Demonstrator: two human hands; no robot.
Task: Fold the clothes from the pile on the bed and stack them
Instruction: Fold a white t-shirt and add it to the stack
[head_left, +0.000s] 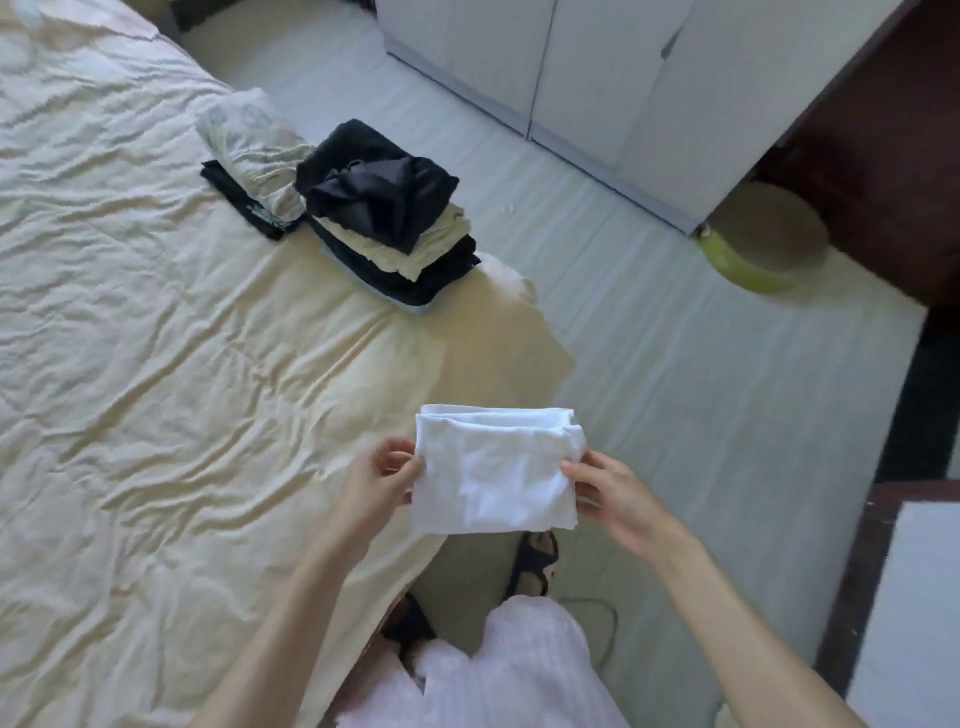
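Head view: folded stacks beyond held white garment.

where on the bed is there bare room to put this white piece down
Bare sheet runs wide between the hands and the dark stack, and left of both stacks. The corner is crowded: the dark stack sits at the bed's edge, the pale stack close beside it. Left hand and right hand pinch the white cloth.

Beyond my grip, up and to the right, stands a white wardrobe with a green basin tucked at its corner. Dark wooden furniture sits farther right. Below my grip, 1 black sandal rests on the pale floor.
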